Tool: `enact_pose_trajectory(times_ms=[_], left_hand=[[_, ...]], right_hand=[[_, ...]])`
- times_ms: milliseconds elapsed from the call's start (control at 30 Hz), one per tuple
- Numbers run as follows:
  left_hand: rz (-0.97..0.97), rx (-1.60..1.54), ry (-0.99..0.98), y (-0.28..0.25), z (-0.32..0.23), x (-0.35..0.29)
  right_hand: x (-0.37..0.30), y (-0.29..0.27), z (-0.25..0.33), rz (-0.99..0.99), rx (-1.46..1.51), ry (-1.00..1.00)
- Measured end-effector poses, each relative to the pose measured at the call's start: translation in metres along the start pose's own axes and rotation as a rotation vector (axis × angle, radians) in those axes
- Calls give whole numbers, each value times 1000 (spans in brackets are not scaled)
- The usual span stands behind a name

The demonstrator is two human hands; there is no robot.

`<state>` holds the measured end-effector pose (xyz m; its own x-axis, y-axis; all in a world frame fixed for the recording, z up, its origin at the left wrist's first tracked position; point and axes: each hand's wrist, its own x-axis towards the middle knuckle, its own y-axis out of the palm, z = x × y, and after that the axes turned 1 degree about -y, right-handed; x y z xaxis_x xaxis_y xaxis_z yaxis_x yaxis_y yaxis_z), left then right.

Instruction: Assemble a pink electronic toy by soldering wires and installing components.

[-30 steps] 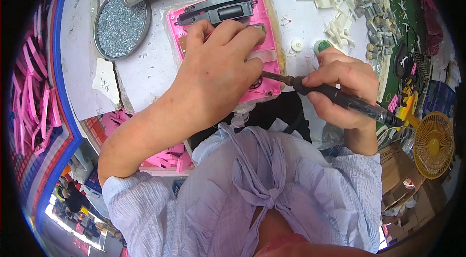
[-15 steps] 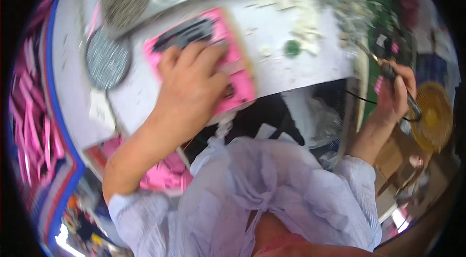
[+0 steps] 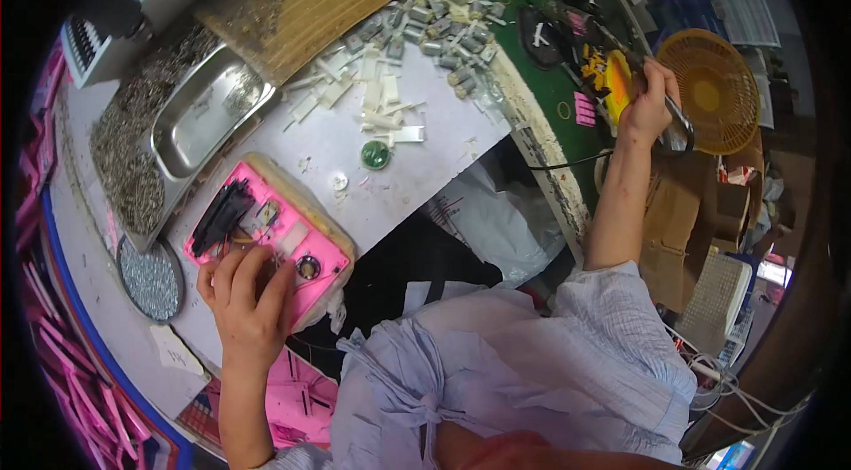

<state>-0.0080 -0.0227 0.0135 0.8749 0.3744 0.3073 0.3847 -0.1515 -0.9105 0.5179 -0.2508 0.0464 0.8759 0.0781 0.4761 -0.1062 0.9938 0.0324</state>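
A pink plastic casing (image 3: 325, 285) lies on the white table top, left of centre. Inside it are a black part (image 3: 222, 217), thin wires and a small round speaker-like part (image 3: 308, 267). My left hand (image 3: 248, 306) reaches over its near side, fingers bent and resting on the inside; the fingertips are partly hidden among the wires. Out to the right, my right hand (image 3: 647, 111) is closed around a soldering iron (image 3: 681, 122) with a dark handle and a cord. Its front end is beside a yellow piece (image 3: 618, 84) on the green mat; the tip does not show clearly.
Small motors (image 3: 434, 35) and white plastic parts (image 3: 372, 89) lie in a heap beyond the casing. A metal tray (image 3: 213, 106) stands amid many screws, next to cardboard (image 3: 310, 0). A green-filled round container (image 3: 375, 155), a dish (image 3: 151, 282) and a yellow basket (image 3: 709, 89) are around.
The view has swung to the right. My right hand has carried the soldering iron from near the mat's edge to the yellow piece. My left hand stays on the casing.
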Motion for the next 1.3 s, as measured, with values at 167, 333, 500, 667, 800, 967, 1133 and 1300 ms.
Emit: enact_pose_trajectory(times_ms=[167,333,500,667,800,967,1133,1300], left_hand=[[11,18,-42,3,7,-14],[-23,0,-71,0,7,-22],[-53,-7,-92,2,4,-25],[-93,-65,-116,3,3,-21],[-235,-52,-154,7,6,-9],[-300,-3,-168,13,15,9],[-262,-27,-145,11,23,19],[-228,-35,-149,13,26,21]], right_hand=[[0,32,-23,168,-219,299],[2,-8,-43,405,531,873],[-161,85,44,753,12,400],[-245,198,83,1306,-54,-320],[-255,225,91,1406,-230,-460],[-259,237,102,1493,-435,-508],[-263,231,100,1442,-400,-506],[-258,234,95,1531,-331,-8]])
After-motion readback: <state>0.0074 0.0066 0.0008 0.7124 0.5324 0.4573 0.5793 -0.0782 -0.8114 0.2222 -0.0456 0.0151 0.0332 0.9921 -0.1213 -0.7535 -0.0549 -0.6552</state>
